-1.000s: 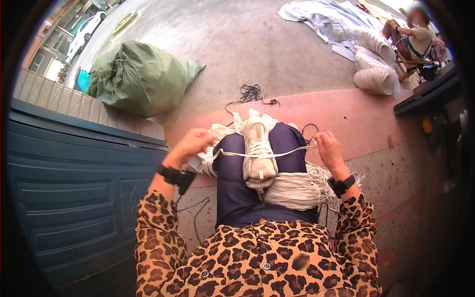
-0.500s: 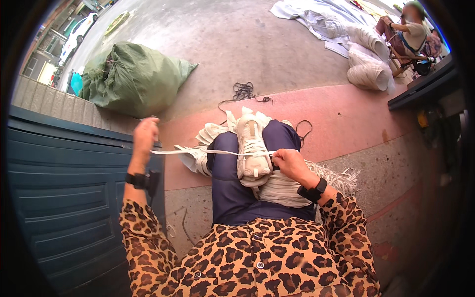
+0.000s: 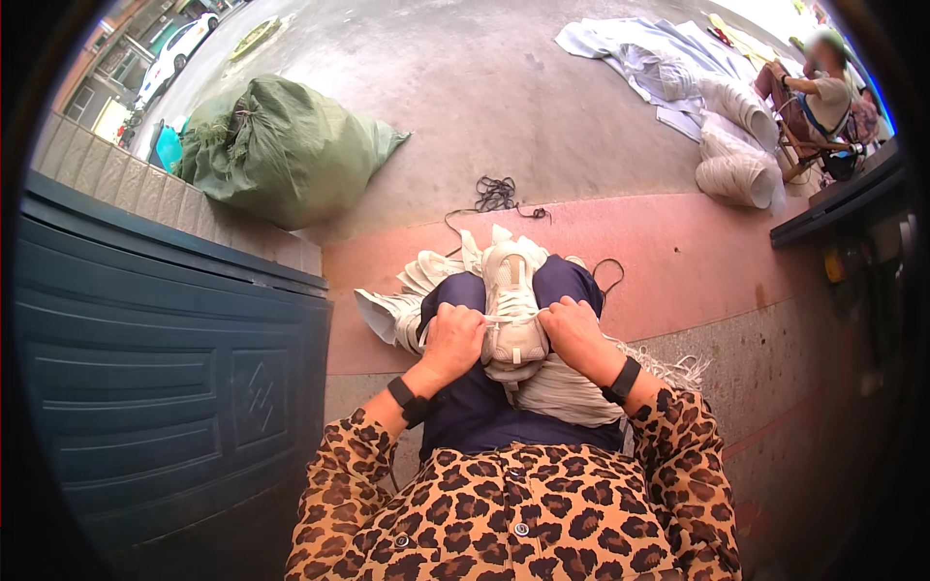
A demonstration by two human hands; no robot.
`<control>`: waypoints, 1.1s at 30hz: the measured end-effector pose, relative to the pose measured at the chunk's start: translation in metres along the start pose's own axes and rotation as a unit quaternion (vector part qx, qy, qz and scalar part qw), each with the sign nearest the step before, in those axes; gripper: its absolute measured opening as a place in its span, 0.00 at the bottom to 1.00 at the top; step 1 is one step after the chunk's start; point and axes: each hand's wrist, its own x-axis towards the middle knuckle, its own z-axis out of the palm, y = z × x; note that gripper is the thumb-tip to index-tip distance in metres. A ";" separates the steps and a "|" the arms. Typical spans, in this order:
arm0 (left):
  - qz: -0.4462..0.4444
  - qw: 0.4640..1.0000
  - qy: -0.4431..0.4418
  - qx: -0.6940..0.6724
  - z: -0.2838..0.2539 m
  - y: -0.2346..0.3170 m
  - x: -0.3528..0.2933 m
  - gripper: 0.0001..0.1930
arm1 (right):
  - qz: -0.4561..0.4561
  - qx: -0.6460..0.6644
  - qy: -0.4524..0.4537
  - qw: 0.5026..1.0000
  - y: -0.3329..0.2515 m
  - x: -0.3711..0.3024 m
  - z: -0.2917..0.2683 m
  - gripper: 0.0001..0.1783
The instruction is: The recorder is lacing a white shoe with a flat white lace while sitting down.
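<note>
A cream-white sneaker upper (image 3: 515, 341) lies lengthwise between my knees, its laced front pointing away from me. White shoelace (image 3: 511, 312) crosses its eyelets. At the left side of the shoe, my left hand (image 3: 453, 337) is closed on the lace. My right hand (image 3: 573, 329) pinches the lace on the opposite side, its fingers close to the shoe. A thick bundle of white laces (image 3: 572, 392) rests across my lap under my right wrist. Several more pale shoe pieces (image 3: 392, 315) are heaped beyond and beside my left knee.
Black cords (image 3: 496, 194) lie tangled on the floor ahead. A stuffed green sack (image 3: 281, 150) stands at the far left, behind a dark blue panelled door (image 3: 165, 378). Stacked white pieces in plastic (image 3: 736, 160) and pale cloth lie far right, near a seated person (image 3: 819, 97).
My left hand has come in from far left, where it held the lace stretched out, to the shoe's side. My right hand stays near the shoe. The whole view has shifted slightly.
</note>
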 end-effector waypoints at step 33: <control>-0.024 0.999 -0.028 -0.023 -0.010 0.020 0.006 0.06 | 0.132 0.136 0.094 0.977 -0.005 -0.018 0.016 0.08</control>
